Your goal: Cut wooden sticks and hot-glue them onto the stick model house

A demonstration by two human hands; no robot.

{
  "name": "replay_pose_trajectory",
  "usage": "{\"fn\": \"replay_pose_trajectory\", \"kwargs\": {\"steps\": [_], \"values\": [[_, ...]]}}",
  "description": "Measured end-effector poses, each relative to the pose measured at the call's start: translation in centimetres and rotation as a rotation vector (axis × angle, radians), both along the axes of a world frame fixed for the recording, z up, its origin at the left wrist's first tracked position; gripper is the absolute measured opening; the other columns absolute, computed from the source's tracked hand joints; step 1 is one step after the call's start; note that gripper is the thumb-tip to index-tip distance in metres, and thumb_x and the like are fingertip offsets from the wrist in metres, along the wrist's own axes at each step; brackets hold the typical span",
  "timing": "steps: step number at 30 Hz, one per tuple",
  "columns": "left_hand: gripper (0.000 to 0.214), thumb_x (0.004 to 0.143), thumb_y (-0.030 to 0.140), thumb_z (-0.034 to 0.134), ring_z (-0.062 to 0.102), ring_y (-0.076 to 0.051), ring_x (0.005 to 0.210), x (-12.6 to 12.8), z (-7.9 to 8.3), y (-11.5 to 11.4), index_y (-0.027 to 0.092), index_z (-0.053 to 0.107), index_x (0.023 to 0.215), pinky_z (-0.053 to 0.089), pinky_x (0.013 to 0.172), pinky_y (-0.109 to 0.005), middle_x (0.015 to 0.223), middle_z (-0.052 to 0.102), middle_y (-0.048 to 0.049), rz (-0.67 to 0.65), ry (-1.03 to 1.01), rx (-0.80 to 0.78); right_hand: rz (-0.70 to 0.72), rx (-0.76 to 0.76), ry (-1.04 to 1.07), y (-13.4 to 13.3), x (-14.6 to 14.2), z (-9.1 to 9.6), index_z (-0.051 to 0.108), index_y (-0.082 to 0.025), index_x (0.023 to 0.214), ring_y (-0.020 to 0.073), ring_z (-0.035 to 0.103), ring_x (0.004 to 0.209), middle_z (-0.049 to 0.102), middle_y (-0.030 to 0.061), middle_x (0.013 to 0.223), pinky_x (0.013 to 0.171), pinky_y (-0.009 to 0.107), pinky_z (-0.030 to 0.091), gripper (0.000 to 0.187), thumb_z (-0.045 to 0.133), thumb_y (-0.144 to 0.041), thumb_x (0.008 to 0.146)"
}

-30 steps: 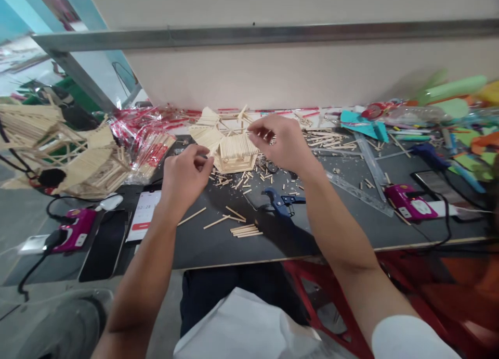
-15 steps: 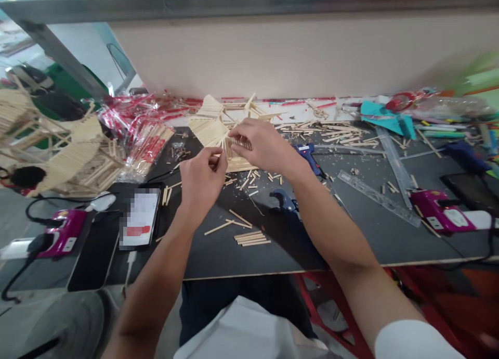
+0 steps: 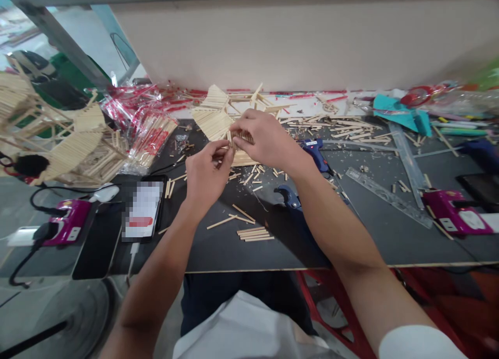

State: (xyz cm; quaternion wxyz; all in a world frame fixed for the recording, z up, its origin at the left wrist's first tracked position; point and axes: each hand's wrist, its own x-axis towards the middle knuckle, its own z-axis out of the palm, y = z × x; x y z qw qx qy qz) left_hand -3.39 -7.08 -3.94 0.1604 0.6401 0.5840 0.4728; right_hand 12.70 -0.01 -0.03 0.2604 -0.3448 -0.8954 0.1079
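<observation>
A small model built of thin wooden sticks (image 3: pixel 212 124), with slanted stick panels, stands at the middle back of the table. My left hand (image 3: pixel 207 174) is at its front edge, thumb and fingers pinched together on a short wooden stick (image 3: pixel 230 137). From the right, my right hand (image 3: pixel 263 140) reaches over the model, its fingertips closed on the same stick close to the left ones. Both hands hide part of the model's front. Short cut sticks (image 3: pixel 255 234) lie in front of me. A blue-handled cutter (image 3: pixel 288 196) rests beside my right forearm.
A blue glue gun (image 3: pixel 317 155) lies right of the model. Clear rulers (image 3: pixel 390 199), stick offcuts (image 3: pixel 351 127) and a purple power socket (image 3: pixel 448 212) are farther right. Leftward are a lit phone (image 3: pixel 143 209), a dark phone (image 3: pixel 96 244), bagged sticks (image 3: pixel 153 140) and a larger stick model (image 3: pixel 68 161).
The view has shifted slightly, so the table things appear a little higher and mostly farther right. Both hands stay together at the model's front, with fingertips slightly changed in position.
</observation>
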Motion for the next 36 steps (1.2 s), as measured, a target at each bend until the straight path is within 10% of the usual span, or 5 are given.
{"fn": "replay_pose_trajectory", "kwargs": {"steps": [36], "values": [[0.020,0.092,0.026,0.062,0.068,-0.013,0.076,-0.4,-0.9,0.1,0.019,0.072,0.109,0.054,0.075,-0.024,0.092,0.075,-0.0031,0.014,0.295,0.190,-0.097,-0.092,0.115,-0.1,-0.8,-0.4,0.073,-0.019,0.100,0.0258,0.062,0.092,0.067,0.0114,0.100,0.087,0.042,0.046,0.021,0.053,-0.021,0.095]]}}
